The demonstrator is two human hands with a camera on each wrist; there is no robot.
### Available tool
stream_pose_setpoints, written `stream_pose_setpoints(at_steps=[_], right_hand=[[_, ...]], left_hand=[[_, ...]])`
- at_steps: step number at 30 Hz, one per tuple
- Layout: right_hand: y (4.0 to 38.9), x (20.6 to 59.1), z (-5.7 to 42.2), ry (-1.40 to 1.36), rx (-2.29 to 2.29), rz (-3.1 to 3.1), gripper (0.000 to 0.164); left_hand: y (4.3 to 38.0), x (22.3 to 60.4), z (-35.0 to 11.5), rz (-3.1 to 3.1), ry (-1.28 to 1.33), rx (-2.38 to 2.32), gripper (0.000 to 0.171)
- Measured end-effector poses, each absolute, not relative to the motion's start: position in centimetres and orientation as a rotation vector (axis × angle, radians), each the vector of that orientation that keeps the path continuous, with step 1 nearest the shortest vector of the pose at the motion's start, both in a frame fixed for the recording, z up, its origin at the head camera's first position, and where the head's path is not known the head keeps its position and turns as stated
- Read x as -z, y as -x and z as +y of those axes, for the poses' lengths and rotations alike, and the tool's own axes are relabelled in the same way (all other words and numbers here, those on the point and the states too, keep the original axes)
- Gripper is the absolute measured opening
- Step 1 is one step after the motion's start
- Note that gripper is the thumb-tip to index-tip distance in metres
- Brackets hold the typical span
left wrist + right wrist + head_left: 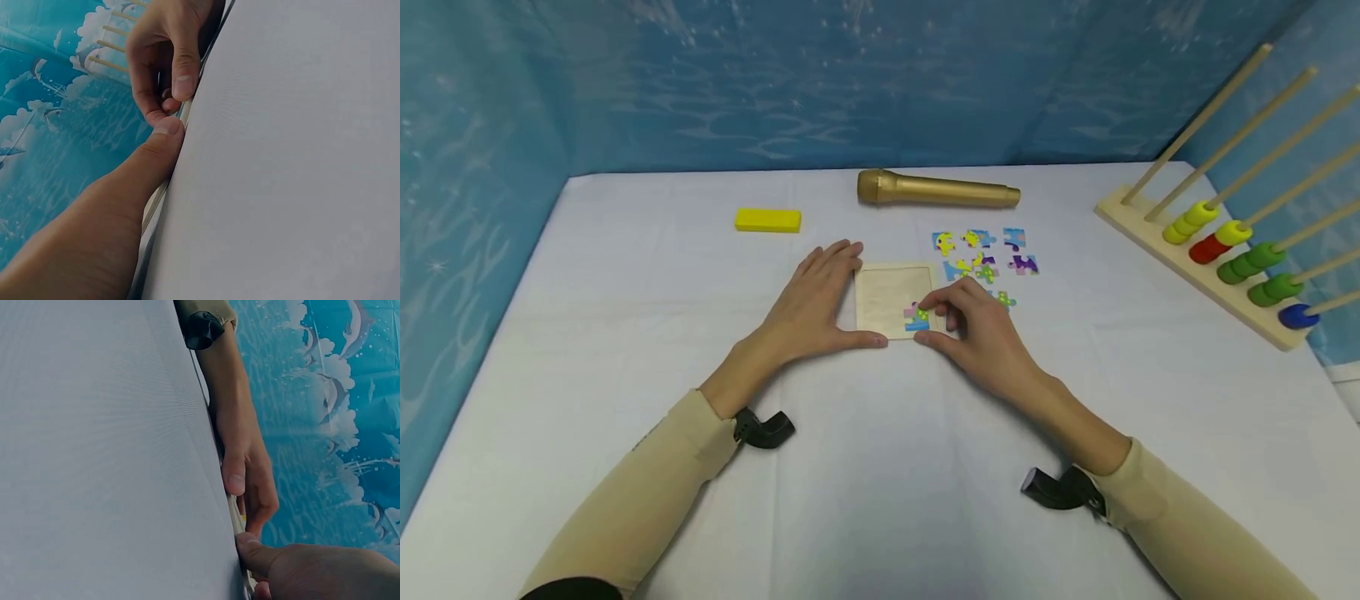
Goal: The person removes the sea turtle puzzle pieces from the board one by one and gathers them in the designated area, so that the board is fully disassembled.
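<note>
A small square wooden puzzle tray (880, 292) lies flat on the table. Coloured jigsaw piece (916, 323) sits in its near right corner. My left hand (816, 308) rests along the tray's left side, fingers extended away from me and thumb lying at the near edge. At that corner, my right hand (981, 337) has its index finger bent over the piece and its thumb at the tray's near edge; its other fingers are curled under. Both wrist views show the two thumbs close together by the thin tray edge (235, 515); the piece is mostly hidden there.
Several loose jigsaw pieces (1022, 264) lie right of the tray, some partly behind my right hand. Farther back are a yellow block (767, 220) and a gold toy microphone (940, 190). A wooden peg rack (1206, 262) with coloured beads stands at the right.
</note>
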State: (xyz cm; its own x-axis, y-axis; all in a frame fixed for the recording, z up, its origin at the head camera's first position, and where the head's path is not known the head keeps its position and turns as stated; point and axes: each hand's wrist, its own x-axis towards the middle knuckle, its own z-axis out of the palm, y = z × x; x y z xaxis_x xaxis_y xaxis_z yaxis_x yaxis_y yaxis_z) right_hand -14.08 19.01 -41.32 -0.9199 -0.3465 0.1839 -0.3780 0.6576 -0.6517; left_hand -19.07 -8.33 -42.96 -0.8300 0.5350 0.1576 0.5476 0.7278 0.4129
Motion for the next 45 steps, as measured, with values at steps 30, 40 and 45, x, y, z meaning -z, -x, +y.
stream_pose_setpoints(at_steps=[30, 40, 45], right_hand=[[13.4, 41.1, 22.0, -0.411, -1.427, -2.513, 0.012], [12.8, 41.2, 29.4, -0.134, -1.157, -2.526, 0.013], [13.6, 41.8, 30.2, -0.109, -1.114, -2.556, 0.019]], left_hand=[[19.0, 42.9, -8.4, -2.899, 0.899, 0.715, 0.107], [19.0, 42.9, -8.0, -2.908, 0.904, 0.720, 0.108], [19.0, 43.1, -8.3, -2.921, 0.870, 0.692, 0.108]])
